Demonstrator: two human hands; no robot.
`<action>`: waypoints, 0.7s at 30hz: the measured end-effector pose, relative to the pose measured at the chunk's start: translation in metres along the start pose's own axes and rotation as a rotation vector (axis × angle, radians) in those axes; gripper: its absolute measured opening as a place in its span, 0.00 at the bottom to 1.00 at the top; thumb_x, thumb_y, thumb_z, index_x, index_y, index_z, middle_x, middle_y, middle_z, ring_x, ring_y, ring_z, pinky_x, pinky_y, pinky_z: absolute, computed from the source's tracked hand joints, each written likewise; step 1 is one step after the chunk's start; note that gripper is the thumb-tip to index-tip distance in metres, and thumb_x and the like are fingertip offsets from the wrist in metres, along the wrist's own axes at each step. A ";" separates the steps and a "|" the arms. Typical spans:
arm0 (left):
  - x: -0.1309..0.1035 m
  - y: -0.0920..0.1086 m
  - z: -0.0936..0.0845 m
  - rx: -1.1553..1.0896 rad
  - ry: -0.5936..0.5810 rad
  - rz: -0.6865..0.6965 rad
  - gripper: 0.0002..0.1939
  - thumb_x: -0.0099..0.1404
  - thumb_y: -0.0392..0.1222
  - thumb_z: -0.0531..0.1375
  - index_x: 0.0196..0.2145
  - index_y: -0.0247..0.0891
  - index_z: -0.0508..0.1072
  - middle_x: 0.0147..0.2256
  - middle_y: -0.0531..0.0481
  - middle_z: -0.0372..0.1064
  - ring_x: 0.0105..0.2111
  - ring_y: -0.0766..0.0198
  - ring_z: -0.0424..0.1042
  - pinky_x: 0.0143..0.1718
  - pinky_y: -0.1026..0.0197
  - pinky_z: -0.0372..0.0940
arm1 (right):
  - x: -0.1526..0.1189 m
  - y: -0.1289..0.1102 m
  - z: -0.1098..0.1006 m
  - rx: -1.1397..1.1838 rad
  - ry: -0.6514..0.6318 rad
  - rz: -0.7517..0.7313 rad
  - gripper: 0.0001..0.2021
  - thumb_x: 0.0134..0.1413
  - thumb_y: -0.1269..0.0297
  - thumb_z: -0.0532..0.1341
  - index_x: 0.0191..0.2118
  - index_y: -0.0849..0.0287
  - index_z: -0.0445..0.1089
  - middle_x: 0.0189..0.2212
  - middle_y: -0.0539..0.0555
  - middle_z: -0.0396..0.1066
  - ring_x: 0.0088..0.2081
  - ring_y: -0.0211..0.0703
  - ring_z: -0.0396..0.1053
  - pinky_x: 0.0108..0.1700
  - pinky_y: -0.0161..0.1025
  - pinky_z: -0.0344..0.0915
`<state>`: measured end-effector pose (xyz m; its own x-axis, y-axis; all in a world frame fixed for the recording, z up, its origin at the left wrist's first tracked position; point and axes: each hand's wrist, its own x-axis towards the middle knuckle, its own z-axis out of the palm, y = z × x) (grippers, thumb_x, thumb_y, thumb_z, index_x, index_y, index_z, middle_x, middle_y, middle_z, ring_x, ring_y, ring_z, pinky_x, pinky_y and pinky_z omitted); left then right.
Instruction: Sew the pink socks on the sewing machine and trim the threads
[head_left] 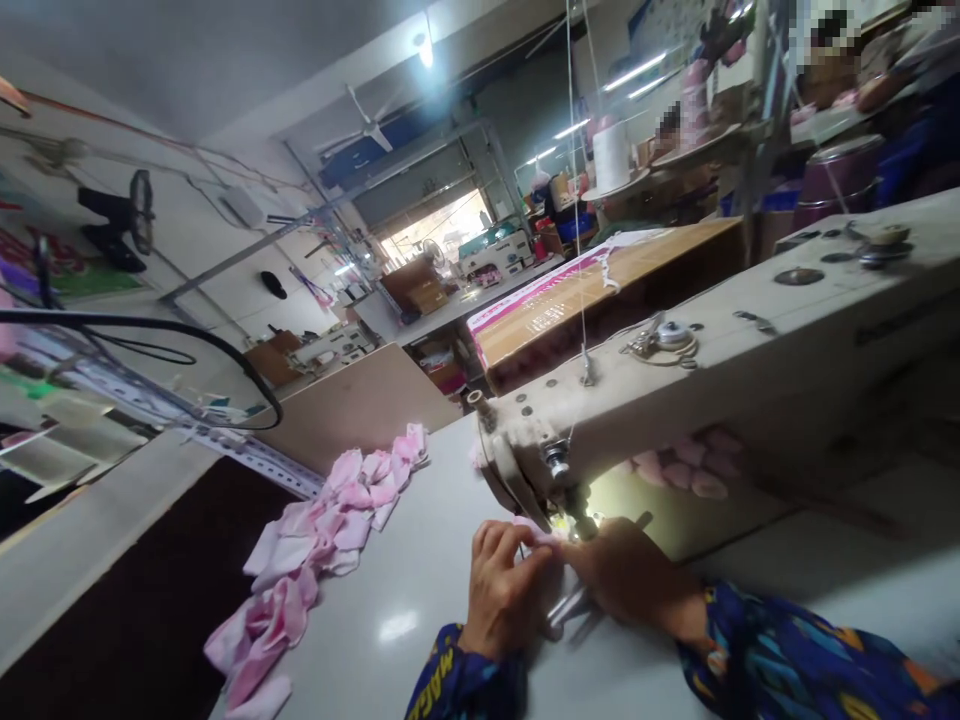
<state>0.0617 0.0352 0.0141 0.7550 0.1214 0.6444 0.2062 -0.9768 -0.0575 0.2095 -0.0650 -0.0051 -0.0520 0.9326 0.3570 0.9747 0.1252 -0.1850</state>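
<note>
Under the lit needle area of a sewing machine [559, 460], my left hand [506, 585] pinches a small piece of pink fabric [534, 532] between thumb and fingers. My right hand [630, 575] is close on the right, its back toward me and its fingers curled in at the presser foot. Those fingertips are mostly hidden, so what they grip is unclear. A blurred metal tool [566, 607] shows below and between the hands. To the left, a long heap of pink fabric pieces [330, 540] lies on the white table [405, 580].
More pink pieces [686, 465] lie behind the machine arm. A cardboard box [600, 290] stands beyond the machine, and a white thread cone [611, 158] sits above it. A black cable [225, 345] loops at left. Other people are in the background at upper right.
</note>
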 end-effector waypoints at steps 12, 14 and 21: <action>0.023 -0.032 -0.011 -0.057 -0.340 0.188 0.11 0.68 0.33 0.54 0.34 0.43 0.74 0.35 0.53 0.75 0.39 0.60 0.69 0.44 0.55 0.62 | -0.001 -0.002 -0.010 0.051 0.043 0.073 0.17 0.49 0.73 0.58 0.45 0.57 0.71 0.27 0.52 0.74 0.29 0.46 0.70 0.29 0.37 0.54; 0.023 -0.031 -0.016 -0.100 -0.370 0.195 0.11 0.69 0.32 0.52 0.36 0.43 0.73 0.36 0.54 0.75 0.38 0.61 0.69 0.45 0.55 0.61 | -0.001 -0.003 -0.010 0.066 0.068 0.086 0.15 0.50 0.70 0.59 0.46 0.58 0.71 0.28 0.53 0.74 0.29 0.46 0.70 0.30 0.37 0.54; -0.014 0.005 -0.004 -0.050 -0.212 0.060 0.07 0.64 0.33 0.57 0.40 0.40 0.70 0.34 0.49 0.73 0.37 0.60 0.69 0.47 0.54 0.63 | 0.004 -0.011 0.010 0.083 0.070 -0.055 0.14 0.42 0.80 0.53 0.31 0.56 0.70 0.23 0.49 0.73 0.24 0.42 0.70 0.25 0.36 0.52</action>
<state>0.0494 0.0274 0.0080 0.8801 0.0923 0.4657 0.1298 -0.9903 -0.0491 0.1968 -0.0592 -0.0109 -0.0872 0.8979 0.4314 0.9494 0.2060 -0.2369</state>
